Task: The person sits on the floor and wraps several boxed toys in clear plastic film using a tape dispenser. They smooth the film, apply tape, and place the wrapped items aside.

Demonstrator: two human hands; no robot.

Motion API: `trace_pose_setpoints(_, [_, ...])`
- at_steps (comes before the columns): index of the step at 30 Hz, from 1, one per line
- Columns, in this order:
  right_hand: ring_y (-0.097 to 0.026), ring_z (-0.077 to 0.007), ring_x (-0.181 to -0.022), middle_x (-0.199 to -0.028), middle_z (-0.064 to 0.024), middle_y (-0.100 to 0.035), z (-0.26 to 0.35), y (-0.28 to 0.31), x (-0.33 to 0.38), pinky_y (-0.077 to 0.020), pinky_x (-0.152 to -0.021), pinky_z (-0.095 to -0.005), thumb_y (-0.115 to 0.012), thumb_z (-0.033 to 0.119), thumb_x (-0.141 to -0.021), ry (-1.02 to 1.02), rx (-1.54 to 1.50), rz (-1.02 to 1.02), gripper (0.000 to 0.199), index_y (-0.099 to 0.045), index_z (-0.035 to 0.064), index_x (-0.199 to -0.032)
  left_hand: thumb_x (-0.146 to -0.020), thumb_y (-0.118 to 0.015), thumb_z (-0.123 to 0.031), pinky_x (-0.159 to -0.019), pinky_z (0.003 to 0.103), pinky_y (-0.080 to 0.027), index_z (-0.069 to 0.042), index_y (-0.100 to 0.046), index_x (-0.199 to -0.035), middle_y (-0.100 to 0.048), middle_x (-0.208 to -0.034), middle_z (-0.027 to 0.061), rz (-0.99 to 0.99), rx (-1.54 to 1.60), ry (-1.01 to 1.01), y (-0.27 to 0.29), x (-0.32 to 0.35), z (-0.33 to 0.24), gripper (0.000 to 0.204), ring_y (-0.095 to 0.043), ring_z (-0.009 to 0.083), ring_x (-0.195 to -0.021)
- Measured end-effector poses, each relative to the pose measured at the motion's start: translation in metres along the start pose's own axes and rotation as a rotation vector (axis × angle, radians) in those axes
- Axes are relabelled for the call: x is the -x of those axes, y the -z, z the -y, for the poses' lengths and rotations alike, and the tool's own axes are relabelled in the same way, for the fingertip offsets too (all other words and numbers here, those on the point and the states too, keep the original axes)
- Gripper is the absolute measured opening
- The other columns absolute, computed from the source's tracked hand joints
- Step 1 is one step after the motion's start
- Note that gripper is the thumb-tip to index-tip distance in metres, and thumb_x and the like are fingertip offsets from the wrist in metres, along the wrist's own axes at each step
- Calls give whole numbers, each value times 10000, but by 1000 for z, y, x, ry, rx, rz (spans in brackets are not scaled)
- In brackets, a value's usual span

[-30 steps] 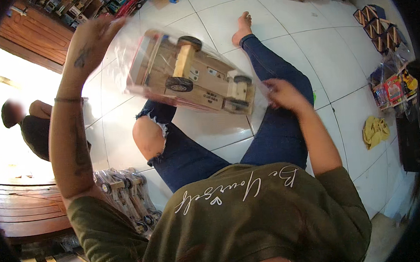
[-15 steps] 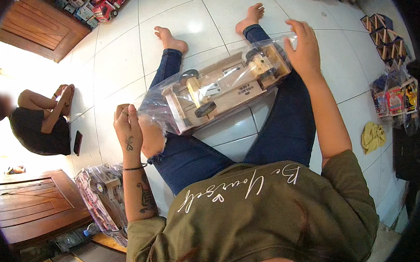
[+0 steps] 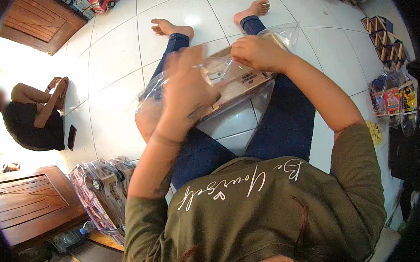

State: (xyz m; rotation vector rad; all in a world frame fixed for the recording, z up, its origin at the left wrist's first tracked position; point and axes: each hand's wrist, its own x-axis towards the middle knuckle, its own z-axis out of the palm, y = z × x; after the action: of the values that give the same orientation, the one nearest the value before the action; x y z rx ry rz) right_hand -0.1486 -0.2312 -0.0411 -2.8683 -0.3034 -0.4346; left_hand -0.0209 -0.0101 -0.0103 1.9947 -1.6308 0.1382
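A wooden toy truck [image 3: 245, 83] lies across my legs with its underside up, inside a clear plastic bag [image 3: 287, 34]. Smeared by motion, my left hand [image 3: 182, 86] is over the truck's left part and hides the wheels there; its fingers are too blurred to read. My right hand [image 3: 259, 54] rests over the right part of the truck, with fingers curled and pressed together on the plastic. That hand covers the other axle. Loose bag film sticks out beyond both ends of the truck.
Bagged toy trucks [image 3: 102, 187] stand at my left beside a wooden cabinet [image 3: 30, 202]. Farther left, a person [image 3: 29, 119] sits on the tiled floor near a phone [image 3: 71, 137]. On the right are packaged toys [image 3: 394, 101], a yellow cloth [image 3: 375, 132] and stacked wooden pieces [image 3: 386, 38].
Both hands have come inward over the bagged truck from its two sides. The right fingers, formerly spread at the far right end, are now curled on the plastic.
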Motion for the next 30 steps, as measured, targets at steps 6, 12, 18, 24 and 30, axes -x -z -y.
trace_pose_setpoints(6, [-609, -295, -938, -878, -121, -639, 20, 2, 3, -468, -838, -401, -602, 188, -850, 18, 91, -87, 141, -611, 48, -866, -881, -602, -308, -772, 471, -517, 14, -676, -949, -659, -915, 228, 382, 88, -51, -48, -48, 13, 337, -644, 402, -842])
trace_pose_setpoints(12, [-605, -303, -910, -851, -120, -648, 14, -11, 1, -439, -849, -427, -588, 222, -878, -228, 10, 180, 170, -642, 67, -833, -896, -565, -286, -726, 469, -527, -8, -635, -1027, -679, -878, 216, 169, 20, -34, -70, -27, 1, 315, -668, 387, -822])
trace_pose_setpoints(18, [-575, -290, -994, -963, -112, -637, 1, -12, 11, -416, -920, -411, -558, 245, -922, -182, -39, 127, 197, -638, 65, -926, -951, -479, -294, -757, 477, -537, -22, -678, -910, -692, -849, 222, 516, -305, -89, -82, -37, 2, 339, -692, 352, -819])
trace_pose_setpoints(24, [-518, -350, -1149, -1243, -198, -548, 26, -17, 206, -400, -1012, -419, -784, 278, -779, -1104, 531, -852, 605, -522, -28, -1231, -977, -407, -304, -802, 478, -532, -12, -690, -868, -684, -876, 224, 608, -116, -99, -75, -53, 18, 420, -669, 395, -835])
trace_pose_setpoints(30, [-687, -314, -773, -917, -223, -686, 8, -177, 409, -532, -640, -417, -723, 507, -754, -1937, -485, -425, 684, -623, -105, -1041, -969, -439, -291, -794, 453, -548, -12, -701, -881, -697, -897, 216, 613, -87, -96, -71, -54, 14, 393, -686, 374, -846])
